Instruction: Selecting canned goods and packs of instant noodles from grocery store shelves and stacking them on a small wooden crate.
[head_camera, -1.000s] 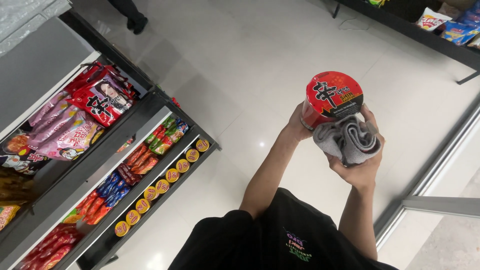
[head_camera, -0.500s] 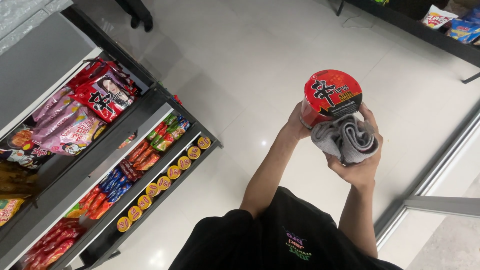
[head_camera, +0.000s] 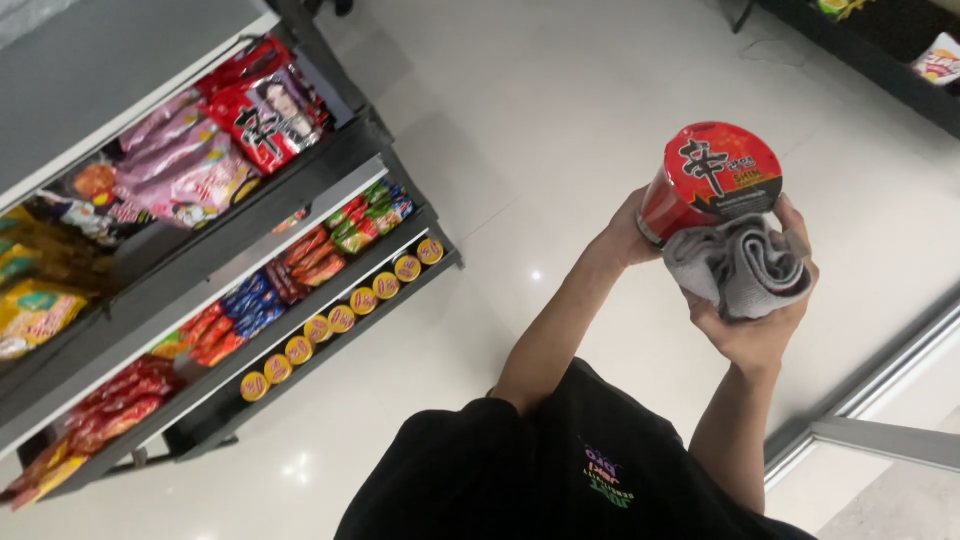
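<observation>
Barely anything has shifted since 1 second ago, just the camera tilting a touch so the shelves slid up and left in view; both hands are still up in front with the same stuff in them.

Closest to the camera is the person's black t-shirt with a small colourful print on the chest. Both bare forearms reach up from it. The right hand is cupped under a bunched grey cloth, fingers wrapped round it and pressing it against the side of a red instant noodle cup. The left hand grips that cup from the other side, mostly hidden behind it, so the cup sits tilted between the 2 hands with its red lid facing the camera.

Further down on the left is a dark shelf rack: a row of yellow-lidded cups along the lowest edge, red and blue snack packs above, then big red noodle bags and pink bags on top. Glossy white floor beyond.
</observation>
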